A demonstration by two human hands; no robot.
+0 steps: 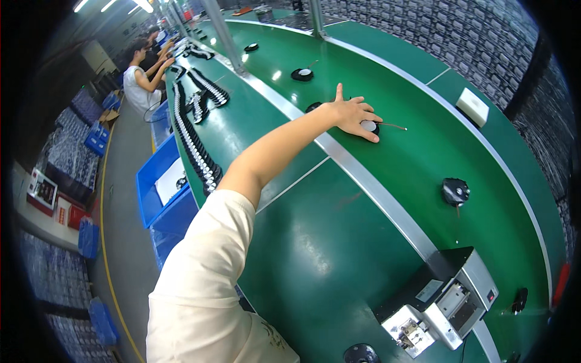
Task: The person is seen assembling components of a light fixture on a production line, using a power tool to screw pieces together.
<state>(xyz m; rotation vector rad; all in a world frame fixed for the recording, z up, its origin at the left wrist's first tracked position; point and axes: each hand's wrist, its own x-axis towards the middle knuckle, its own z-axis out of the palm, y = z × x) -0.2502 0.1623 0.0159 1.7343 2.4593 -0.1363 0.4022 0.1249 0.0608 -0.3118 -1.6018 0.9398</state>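
Note:
My left hand [354,118] reaches across onto the green conveyor belt, its fingers spread. Under the thumb and fingertips is a small round black fan [368,127] with a pale disc on top and a thin reddish lead trailing right. Whether the fingers grip it, I cannot tell. Partly hidden behind the wrist is another dark round piece [313,107]. Farther up the belt sits a similar black fan [302,74]. Nearer, a black blower fan [455,192] lies with its lead pointing toward me. My right hand is out of view.
A grey-and-black benchtop machine [454,305] stands at the lower right, with a black round part [361,353] beside it. Long rows of black-and-silver parts [195,142] line the bench at left. Blue bins [158,181] adjoin its edge. Co-workers [142,81] sit farther along. A white box [472,107] rests beyond the belt.

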